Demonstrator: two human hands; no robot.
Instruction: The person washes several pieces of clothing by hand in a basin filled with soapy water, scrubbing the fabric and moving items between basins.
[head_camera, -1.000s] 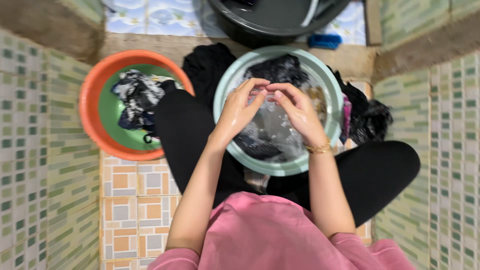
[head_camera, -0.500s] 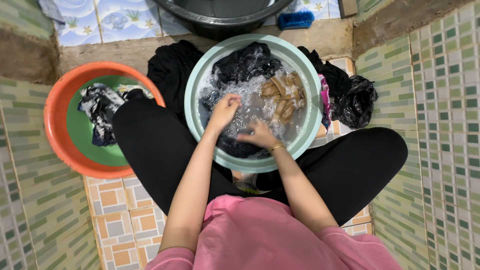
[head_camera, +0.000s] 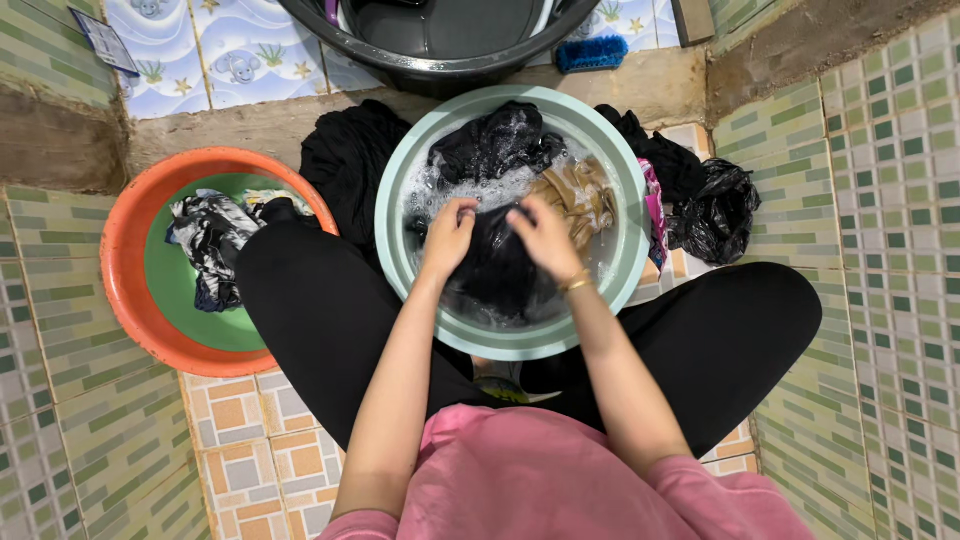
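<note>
Tiled washroom floor (head_camera: 250, 450). We see left hand (head_camera: 449, 238) and right hand (head_camera: 545, 238) closed on a black garment (head_camera: 497, 272), lifted above the soapy basin (head_camera: 400, 190) so it drains there.

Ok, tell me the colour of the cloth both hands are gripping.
Black cloth, wet, seen in the head view.

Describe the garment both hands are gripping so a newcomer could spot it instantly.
Start at the pale green basin of suds. Over its near half, the left hand and right hand bunch a wet black cloth, darker than the brown garment beside it.
</note>
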